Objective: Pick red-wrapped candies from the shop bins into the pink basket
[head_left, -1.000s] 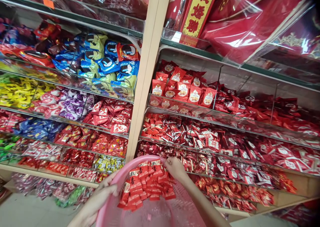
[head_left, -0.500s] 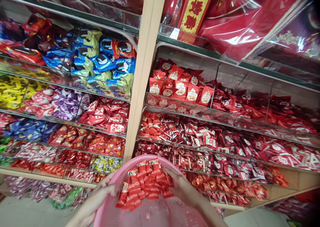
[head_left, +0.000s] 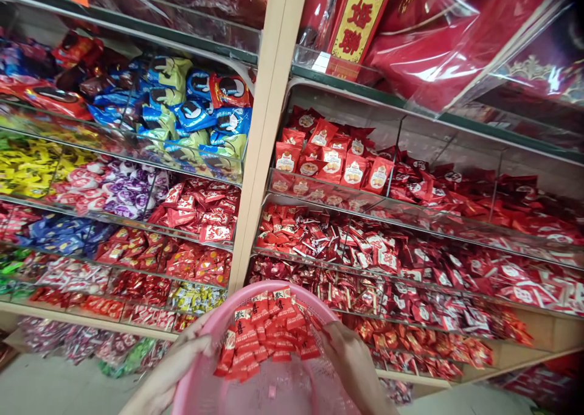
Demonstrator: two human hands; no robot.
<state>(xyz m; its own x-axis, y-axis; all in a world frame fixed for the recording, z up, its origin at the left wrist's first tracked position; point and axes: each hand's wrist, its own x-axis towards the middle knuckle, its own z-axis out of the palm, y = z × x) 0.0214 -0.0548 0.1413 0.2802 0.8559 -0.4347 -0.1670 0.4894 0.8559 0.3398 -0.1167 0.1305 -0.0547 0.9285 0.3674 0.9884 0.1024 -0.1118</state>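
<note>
A pink plastic basket (head_left: 274, 286) is tilted toward the camera at the bottom middle. Red candy packets (head_left: 269, 333) with cream ends and black characters lie heaped against its far side. My left hand (head_left: 189, 351) is closed on the basket's left rim, thumb over the edge. Inside the basket's right side is my right hand (head_left: 344, 348), its fingertips bent at the right edge of the packets; whether a packet is between them is too unclear to tell.
Shelves divided by a wooden post (head_left: 262, 129) stand ahead. Blue snack packs (head_left: 194, 117) and yellow candies (head_left: 27, 165) fill bins at left, red packets (head_left: 333, 162) at right. Bagged goods (head_left: 73, 342) lie below the left shelf, above grey floor.
My right hand has shifted slightly right and down, and its fingers show more clearly beside the packets. The shelves appear slightly farther right in view. My left hand keeps its hold on the rim.
</note>
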